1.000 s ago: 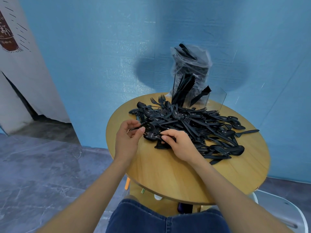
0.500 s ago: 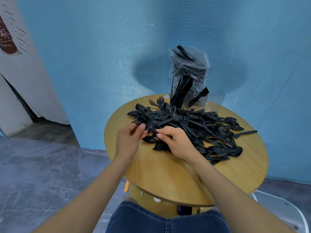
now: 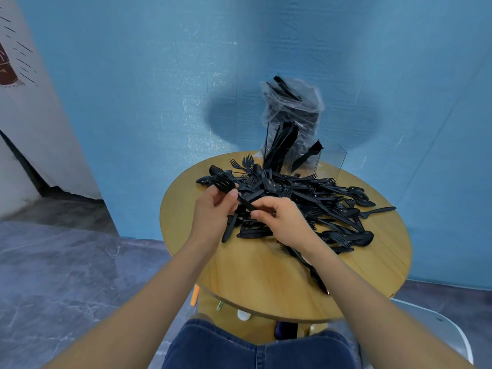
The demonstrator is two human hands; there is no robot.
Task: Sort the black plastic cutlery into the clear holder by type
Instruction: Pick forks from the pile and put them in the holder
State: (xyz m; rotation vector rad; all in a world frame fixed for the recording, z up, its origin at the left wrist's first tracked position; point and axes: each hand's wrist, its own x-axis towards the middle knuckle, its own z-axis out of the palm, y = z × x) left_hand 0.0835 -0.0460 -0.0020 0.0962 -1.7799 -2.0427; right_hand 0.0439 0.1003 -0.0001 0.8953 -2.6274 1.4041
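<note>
A heap of black plastic cutlery [image 3: 300,201] covers the round wooden table [image 3: 266,278]: forks, spoons and knives mixed. My left hand [image 3: 213,211] grips black forks [image 3: 225,184] by their necks, tines up to the left. My right hand [image 3: 282,222] pinches the handle end of the same pieces, just above the heap's near edge. The clear holder [image 3: 330,161] stands at the table's far side; its left compartment holds upright knives, another holds a few pieces, the right one looks empty.
A clear plastic bag [image 3: 292,107] with more black cutlery stands behind the holder against the blue wall. A white chair [image 3: 436,328] shows at the lower right. My knees in blue jeans are under the table's near edge.
Both hands have lifted off the heap's near left edge with forks; my left hand now holds them higher, and my right hand has closed on the handle end.
</note>
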